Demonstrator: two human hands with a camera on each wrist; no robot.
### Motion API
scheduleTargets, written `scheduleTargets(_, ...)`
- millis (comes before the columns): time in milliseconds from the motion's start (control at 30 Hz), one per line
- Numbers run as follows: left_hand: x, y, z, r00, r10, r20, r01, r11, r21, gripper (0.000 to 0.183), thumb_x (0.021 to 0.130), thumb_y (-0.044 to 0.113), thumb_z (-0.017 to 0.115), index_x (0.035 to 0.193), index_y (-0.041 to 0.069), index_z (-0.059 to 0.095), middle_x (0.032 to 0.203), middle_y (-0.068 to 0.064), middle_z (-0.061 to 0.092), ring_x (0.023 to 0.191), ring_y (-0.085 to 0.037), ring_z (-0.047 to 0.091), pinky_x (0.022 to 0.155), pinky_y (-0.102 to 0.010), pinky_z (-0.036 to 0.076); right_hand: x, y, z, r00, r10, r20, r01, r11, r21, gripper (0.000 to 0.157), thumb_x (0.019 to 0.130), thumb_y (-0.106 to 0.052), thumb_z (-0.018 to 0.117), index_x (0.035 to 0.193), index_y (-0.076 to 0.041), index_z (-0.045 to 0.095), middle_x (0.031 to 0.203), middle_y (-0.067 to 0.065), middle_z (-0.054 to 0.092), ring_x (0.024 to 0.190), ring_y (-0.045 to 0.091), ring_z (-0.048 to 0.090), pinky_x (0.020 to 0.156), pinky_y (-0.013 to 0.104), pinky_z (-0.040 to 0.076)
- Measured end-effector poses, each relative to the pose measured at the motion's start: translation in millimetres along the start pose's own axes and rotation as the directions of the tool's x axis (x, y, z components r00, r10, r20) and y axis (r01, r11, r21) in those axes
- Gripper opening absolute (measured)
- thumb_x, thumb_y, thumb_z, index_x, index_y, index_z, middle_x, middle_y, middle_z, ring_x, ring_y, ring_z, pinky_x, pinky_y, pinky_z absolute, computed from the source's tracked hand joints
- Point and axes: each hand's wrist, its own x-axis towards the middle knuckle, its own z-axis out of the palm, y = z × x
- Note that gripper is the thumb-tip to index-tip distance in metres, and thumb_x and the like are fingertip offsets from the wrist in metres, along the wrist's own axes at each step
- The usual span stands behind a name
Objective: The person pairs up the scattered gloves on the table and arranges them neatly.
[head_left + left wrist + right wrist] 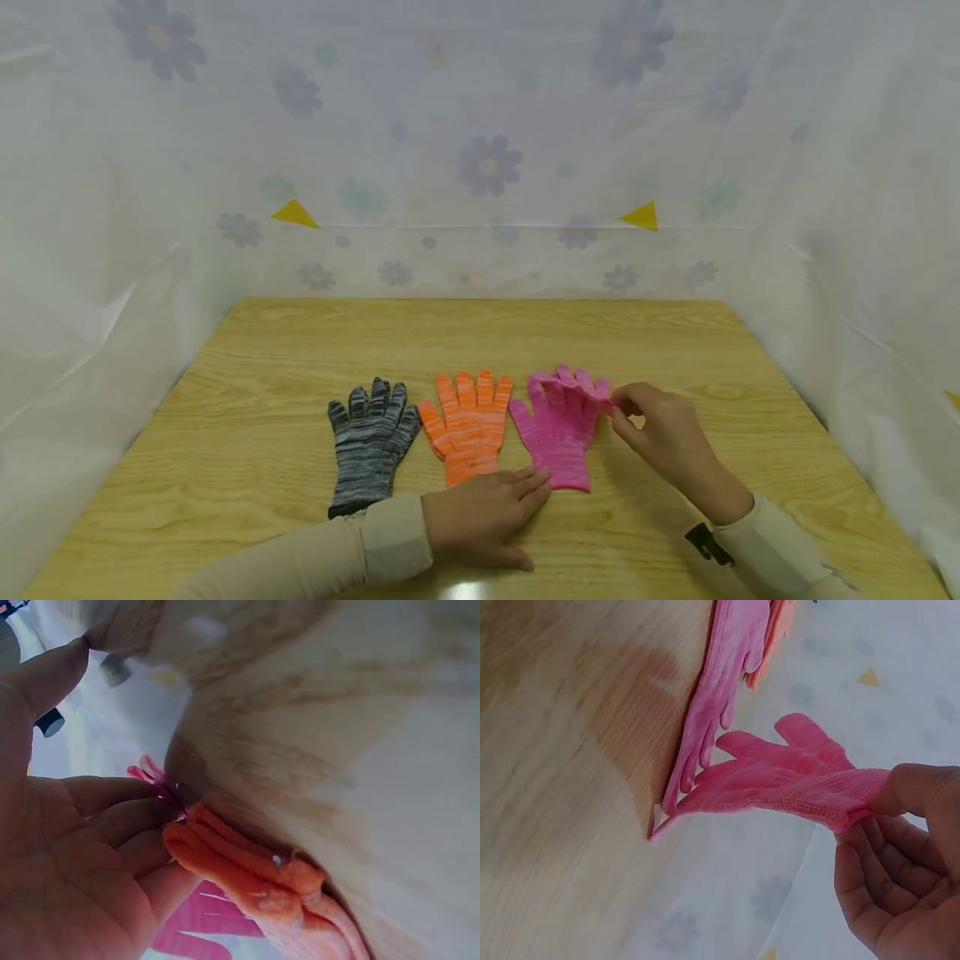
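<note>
My right hand (pixel 675 437) pinches the cuff of a pink knit glove (pixel 780 780) between thumb and fingers. That glove is raised off the table at its cuff, its fingers pointing down toward the fingertips of a second pink glove (pixel 562 442) lying flat. My left hand (pixel 483 512) lies with fingers straight, fingertips at the flat pink glove's cuff corner. It also overlaps the cuff end of an orange glove (pixel 472 425) in the head view. Left of that lies a grey-and-black mottled glove (pixel 371 442), partly behind my left sleeve.
The gloves lie in a row on a wood-grain table (pixel 480 333). White flowered sheeting (pixel 487 100) stands behind the table and at both sides, with yellow triangles (pixel 641 217) on it. A small black piece (pixel 708 544) sits by my right cuff.
</note>
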Motion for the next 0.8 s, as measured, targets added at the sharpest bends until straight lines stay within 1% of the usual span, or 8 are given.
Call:
scheduleTargets(233, -0.3, 0.1, -0.5, 1.0, -0.003, 0.001, 0.003, 0.999, 0.035, 0.082, 0.092, 0.06, 0.046, 0.15, 0.005, 0.03, 0.156, -0.011, 0.027, 0.142, -0.021, 0.027, 0.113, -0.027, 0.028, 1, -16, 16.0, 0.995, -0.091, 0.041, 0.089, 0.994, 0.065, 0.018, 0.071, 0.004, 0.074, 0.082, -0.008, 0.066, 0.075, -0.002, 0.064, 0.065, 0.007, 0.062, 0.055, 0.022, 0.051)
scheduleTargets(333, 0.2, 0.0, -0.5, 1.0, -0.004, 0.002, 0.004, 0.999, 0.041, 0.081, 0.093, 0.061, 0.045, 0.15, 0.005, 0.03, 0.155, -0.011, 0.028, 0.142, -0.02, 0.027, 0.113, -0.027, 0.028, -1, -26, 22.3, 0.989, -0.108, 0.098, 0.097, 0.99, 0.103, 0.018, 0.072, 0.005, 0.074, 0.083, -0.008, 0.066, 0.076, -0.003, 0.065, 0.067, 0.005, 0.062, 0.057, 0.019, 0.052)
scheduleTargets(400, 0.3, 0.0, -0.7, 1.0, -0.005, 0.005, 0.005, 0.999, 0.041, 0.081, 0.093, 0.061, 0.045, 0.15, 0.005, 0.031, 0.155, -0.011, 0.029, 0.142, -0.02, 0.028, 0.113, -0.027, 0.028, -2, -32, 26.1, 0.98, -0.114, 0.162, 0.094, 0.987, 0.128, 0.017, 0.074, 0.005, 0.073, 0.083, -0.008, 0.067, 0.077, -0.003, 0.065, 0.067, 0.005, 0.062, 0.059, 0.018, 0.052)
scheduleTargets(433, 0.4, -0.2, -0.6, 1.0, -0.005, 0.005, 0.005, 0.999, 0.036, 0.081, 0.093, 0.06, 0.045, 0.15, 0.005, 0.03, 0.155, -0.011, 0.029, 0.142, -0.02, 0.028, 0.113, -0.027, 0.028, -3, -35, 27.9, 0.973, -0.116, 0.2, 0.089, 0.986, 0.141, 0.016, 0.074, 0.005, 0.073, 0.083, -0.007, 0.067, 0.077, -0.003, 0.065, 0.068, 0.005, 0.061, 0.059, 0.017, 0.052)
scheduleTargets(500, 0.4, -0.6, -0.1, 1.0, -0.004, 0.005, 0.004, 0.999, 0.032, 0.081, 0.093, 0.06, 0.045, 0.15, 0.005, 0.029, 0.155, -0.012, 0.029, 0.142, -0.02, 0.027, 0.113, -0.027, 0.028, -5, -41, 30.7, 0.95, -0.127, 0.285, 0.082, 0.983, 0.162, 0.014, 0.076, 0.002, 0.074, 0.084, -0.007, 0.067, 0.077, -0.003, 0.065, 0.068, 0.005, 0.061, 0.06, 0.018, 0.052)
scheduleTargets(633, 0.5, -1.2, 1.9, 1.0, -0.003, -0.018, 0.003, 1.0, 0.03, 0.081, 0.093, 0.059, 0.046, 0.15, 0.005, 0.029, 0.153, -0.013, 0.032, 0.14, -0.021, 0.032, 0.112, -0.028, 0.03, -11, -45, 33.7, 0.887, -0.142, 0.439, 0.076, 0.983, 0.165, 0.008, 0.081, -0.004, 0.072, 0.083, -0.01, 0.067, 0.077, -0.005, 0.064, 0.069, 0.006, 0.059, 0.061, 0.022, 0.051)
scheduleTargets(733, 0.9, -1.3, 2.4, 0.999, -0.005, -0.033, 0.006, 0.999, 0.037, 0.08, 0.093, 0.059, 0.047, 0.149, 0.005, 0.032, 0.15, -0.011, 0.038, 0.137, -0.02, 0.037, 0.11, -0.028, 0.032, -15, -45, 33.9, 0.855, -0.14, 0.5, 0.083, 0.987, 0.134, 0.01, 0.081, -0.005, 0.072, 0.081, -0.013, 0.065, 0.076, -0.006, 0.061, 0.069, 0.007, 0.058, 0.062, 0.024, 0.051)
scheduleTargets(800, 1.3, -1.4, 1.9, 1.0, -0.007, -0.03, 0.008, 0.999, 0.034, 0.079, 0.093, 0.059, 0.047, 0.148, 0.005, 0.033, 0.149, -0.011, 0.039, 0.137, -0.02, 0.038, 0.11, -0.028, 0.033, -17, -43, 33.1, 0.845, -0.131, 0.519, 0.09, 0.991, 0.103, 0.012, 0.079, -0.005, 0.072, 0.08, -0.013, 0.064, 0.077, -0.006, 0.06, 0.069, 0.009, 0.058, 0.062, 0.025, 0.051)
